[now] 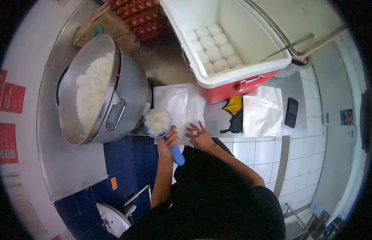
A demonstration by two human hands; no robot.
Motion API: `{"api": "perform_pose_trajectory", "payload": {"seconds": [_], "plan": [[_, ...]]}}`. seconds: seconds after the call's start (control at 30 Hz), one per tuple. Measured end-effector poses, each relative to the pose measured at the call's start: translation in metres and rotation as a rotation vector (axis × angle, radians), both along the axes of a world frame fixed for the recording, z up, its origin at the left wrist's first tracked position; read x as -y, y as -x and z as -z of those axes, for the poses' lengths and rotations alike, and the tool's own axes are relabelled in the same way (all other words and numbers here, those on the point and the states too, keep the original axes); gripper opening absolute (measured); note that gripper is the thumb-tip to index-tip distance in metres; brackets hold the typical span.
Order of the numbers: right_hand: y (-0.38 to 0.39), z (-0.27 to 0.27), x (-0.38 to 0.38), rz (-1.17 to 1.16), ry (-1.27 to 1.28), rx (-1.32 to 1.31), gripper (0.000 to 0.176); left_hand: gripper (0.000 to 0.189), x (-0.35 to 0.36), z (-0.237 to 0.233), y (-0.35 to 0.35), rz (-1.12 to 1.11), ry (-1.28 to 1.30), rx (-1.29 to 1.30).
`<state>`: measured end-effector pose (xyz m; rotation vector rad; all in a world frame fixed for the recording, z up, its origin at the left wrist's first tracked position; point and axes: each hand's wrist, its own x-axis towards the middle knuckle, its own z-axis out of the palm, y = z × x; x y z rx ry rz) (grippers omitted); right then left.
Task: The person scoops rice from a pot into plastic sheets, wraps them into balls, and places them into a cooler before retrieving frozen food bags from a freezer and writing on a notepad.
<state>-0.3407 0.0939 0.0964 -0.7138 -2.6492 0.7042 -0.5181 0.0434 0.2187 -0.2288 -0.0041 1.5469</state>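
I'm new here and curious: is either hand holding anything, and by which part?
The left hand grips a blue scoop by its handle, near the filled end. The right hand, spread on white sheets, seems to hold nothing.

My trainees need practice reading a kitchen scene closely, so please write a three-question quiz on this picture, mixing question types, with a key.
1. Multiple choice. What does the left hand hold?
A) A phone
B) A blue-handled scoop
C) A cloth

2. True or false. Rounded white bundles sit inside the open cooler.

3. Fill in the missing word. The right hand, fingers spread, lies over white ____.

Key
1. B
2. True
3. Sheets (paper or plastic; the picture does not settle which)
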Motion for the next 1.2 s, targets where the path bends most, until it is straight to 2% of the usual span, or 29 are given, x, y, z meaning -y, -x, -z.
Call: {"api": "perform_pose_trajectory", "payload": {"seconds": [0.03,0.07,0.1,0.17,0.23,0.3,0.33,0.37,0.4,0.43,0.47,0.6,0.63,0.7,0.73,0.8,0.9,0.97,1.0,1.07,1.13,1.2], "plan": [[-0.003,0.002,-0.001,-0.005,-0.021,0.024,0.042,0.038,0.004,0.049,0.005,0.012,0.117,0.023],[-0.007,0.004,-0.003,-0.013,-0.047,0.049,0.042,0.042,0.004,0.072,0.006,0.021,0.229,0.048],[-0.009,0.009,-0.005,-0.007,-0.041,0.043,0.042,0.042,0.002,0.071,0.007,0.026,0.235,0.042],[-0.008,0.019,-0.001,0.026,-0.043,0.015,0.043,0.05,0.003,0.062,0.026,-0.177,0.626,-0.581],[-0.008,0.017,0.005,0.04,-0.014,-0.008,0.044,0.045,0.002,0.043,0.033,-0.128,0.43,-0.797],[-0.008,0.019,0.001,0.06,0.011,-0.022,0.044,0.046,-0.026,0.03,0.017,-0.664,0.606,-2.262],[-0.006,0.022,0.003,0.064,0.019,-0.002,0.04,0.05,-0.022,0.039,0.014,-0.375,0.63,-2.394],[-0.005,0.026,0.005,0.07,0.031,0.018,0.037,0.05,-0.024,0.056,0.008,-0.326,0.624,-2.402],[-0.006,0.027,0.005,0.083,0.033,-0.004,0.033,0.052,-0.029,0.079,0.003,-0.164,0.549,-2.571],[-0.008,0.03,0.015,0.097,0.076,0.005,0.033,0.053,-0.033,0.08,-0.007,0.015,0.462,-2.726],[-0.009,0.033,0.016,0.098,0.059,-0.021,0.031,0.059,-0.038,0.071,-0.001,0.382,0.546,-2.688],[-0.006,0.031,0.007,0.128,0.05,-0.115,0.032,0.067,-0.045,0.059,0.011,0.56,0.367,-2.654],[-0.006,0.031,0.005,0.133,0.062,-0.17,0.036,0.067,-0.049,0.062,0.012,0.572,0.341,-2.66],[-0.006,0.031,0.01,0.148,0.083,-0.119,0.032,0.068,-0.051,0.078,0.01,0.458,0.362,-2.647],[-0.004,0.032,0.012,0.156,0.116,-0.109,0.031,0.068,-0.053,0.09,0.013,0.473,0.354,-2.636],[-0.008,0.033,0.011,0.144,0.152,-0.092,0.029,0.069,-0.054,0.109,0.02,0.239,0.261,-2.594],[-0.002,0.008,0.016,0.114,0.087,-0.016,0.036,0.07,-0.048,0.102,0.02,0.441,0.407,-2.677],[0.001,-0.017,0.009,0.188,0.37,-0.164,0.044,0.068,-0.04,0.099,0.021,0.178,0.381,-2.625],[0.002,-0.03,0.002,0.145,0.434,-0.126,0.048,0.066,-0.037,0.095,0.02,0.022,0.317,-2.578],[0.005,-0.023,-0.001,0.268,0.444,-0.252,0.046,0.06,-0.026,0.082,0.012,-0.242,0.289,-2.525],[0.01,-0.011,-0.013,0.286,0.451,-0.319,0.045,0.057,-0.02,0.084,0.011,-0.312,0.33,-2.466],[0.017,0.01,-0.02,0.67,0.676,-0.611,0.032,0.057,-0.012,0.086,0.006,-0.394,0.4,-2.44]]}}
